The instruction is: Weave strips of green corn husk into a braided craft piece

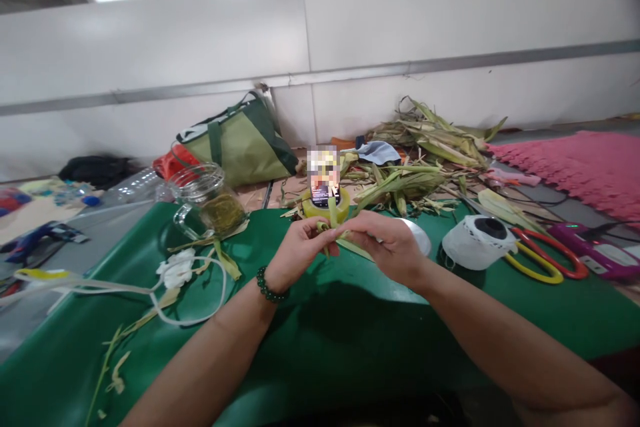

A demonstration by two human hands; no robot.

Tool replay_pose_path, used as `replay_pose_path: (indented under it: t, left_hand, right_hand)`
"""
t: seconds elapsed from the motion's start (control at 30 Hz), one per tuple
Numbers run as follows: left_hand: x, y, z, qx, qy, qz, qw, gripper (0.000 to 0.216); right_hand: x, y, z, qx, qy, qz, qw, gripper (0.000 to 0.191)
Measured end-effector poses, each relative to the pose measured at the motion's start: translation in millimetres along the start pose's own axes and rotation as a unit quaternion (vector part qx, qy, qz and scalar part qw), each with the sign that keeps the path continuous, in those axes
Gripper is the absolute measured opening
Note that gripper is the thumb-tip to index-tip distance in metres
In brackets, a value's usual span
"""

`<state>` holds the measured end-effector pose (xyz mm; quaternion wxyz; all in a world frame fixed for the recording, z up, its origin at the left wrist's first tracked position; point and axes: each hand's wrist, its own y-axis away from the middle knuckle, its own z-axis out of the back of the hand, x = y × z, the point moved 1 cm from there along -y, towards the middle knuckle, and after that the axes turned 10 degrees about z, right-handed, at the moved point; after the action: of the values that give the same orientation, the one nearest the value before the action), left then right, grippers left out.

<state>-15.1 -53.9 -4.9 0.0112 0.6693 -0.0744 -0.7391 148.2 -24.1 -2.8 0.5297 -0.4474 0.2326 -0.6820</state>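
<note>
Both hands meet above the green mat (320, 360), close in front of a phone (326, 190) propped in a roll of yellow tape (314, 212). My left hand (299, 248), with a dark green bead bracelet (270, 285) at the wrist, is closed on a rolled, pale green corn husk strip (333, 212). Fingers of my right hand (387, 243) pinch the husk's other side. The fingertips partly cover the husk, so its full shape is hidden. Behind my right hand a white disc (419, 235) shows in part.
Right lie a white thread roll (477, 243), red-and-yellow-handled scissors (555, 253) and a purple device (597, 250). A glass mug (213, 203) of yellowish liquid, a white cable (187, 322) and husk scraps (117, 373) are left. Behind are a green bag (235, 143) and piled corn husks (435, 137).
</note>
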Motion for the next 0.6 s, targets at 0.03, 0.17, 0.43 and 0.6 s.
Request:
replay_pose_path:
  t: [0.03, 0.17, 0.43, 0.6]
  left_hand:
    - [0.4, -0.2, -0.6, -0.003, -0.001, 0.002, 1.000, 0.027]
    - [3.8, -0.5, -2.1, -0.022, -0.030, 0.004, 0.999, 0.019]
    - [6.6, 2.8, -6.2, -0.049, -0.091, 0.001, 0.995, 0.016]
    - [7.2, 3.3, -9.3, -0.087, -0.156, -0.043, 0.983, 0.016]
  right_hand:
    - [0.6, 0.7, -3.0, 0.019, -0.013, -0.011, 1.000, 0.018]
    - [-3.2, 3.6, -10.8, 0.017, 0.004, -0.113, 0.993, 0.013]
    - [-5.4, 5.4, -11.2, 0.016, 0.009, -0.224, 0.974, 0.012]
    - [-4.3, 4.9, -10.2, 0.043, 0.022, -0.221, 0.974, 0.011]
